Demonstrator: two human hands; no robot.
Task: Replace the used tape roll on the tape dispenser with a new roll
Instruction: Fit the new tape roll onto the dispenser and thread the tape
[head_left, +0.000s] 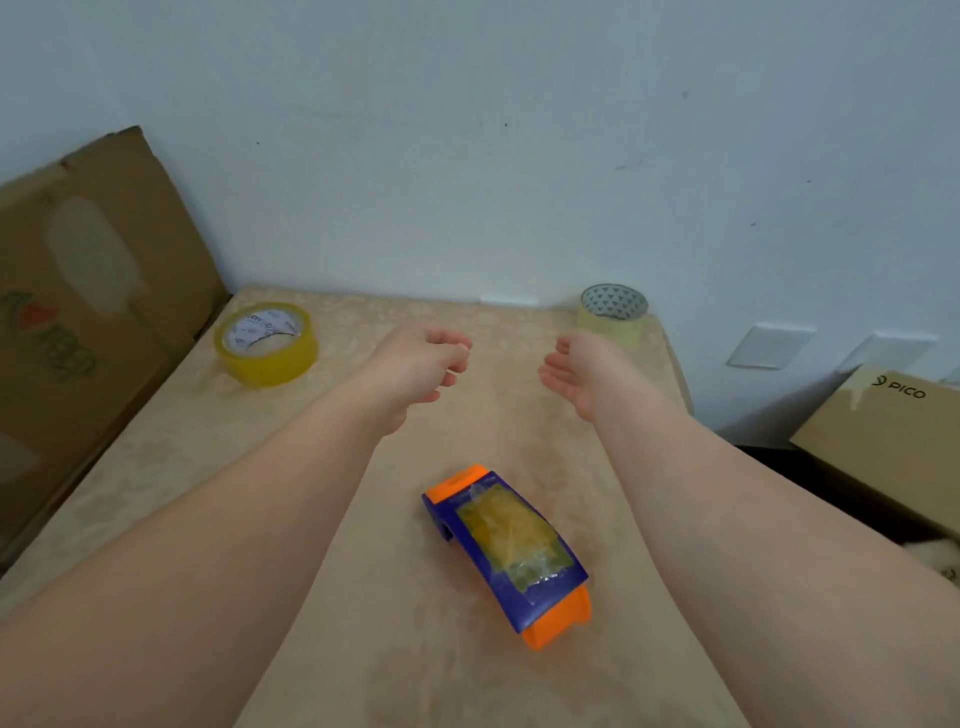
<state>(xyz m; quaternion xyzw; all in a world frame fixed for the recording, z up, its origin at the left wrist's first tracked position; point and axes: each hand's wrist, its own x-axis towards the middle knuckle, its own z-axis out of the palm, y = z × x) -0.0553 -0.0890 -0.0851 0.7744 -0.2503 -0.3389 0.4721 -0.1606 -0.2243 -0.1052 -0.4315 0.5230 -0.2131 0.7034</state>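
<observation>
A blue and orange tape dispenser (511, 553) lies on the beige table (218, 467), near the front, with yellowish tape over its top. A full yellow tape roll (266, 344) lies flat at the back left. A thin, nearly used roll (614, 313) stands at the back right corner. My left hand (421, 371) hovers over the middle of the table with fingers loosely curled and nothing in it. My right hand (582, 371) hovers just in front of the thin roll, palm turned inward, fingers apart and empty. Both hands are beyond the dispenser and clear of it.
A large cardboard box (88, 312) leans along the table's left edge. To the right, below the table, sits a brown box marked PICO (883, 441). A pale wall with outlet plates (769, 345) stands right behind the table.
</observation>
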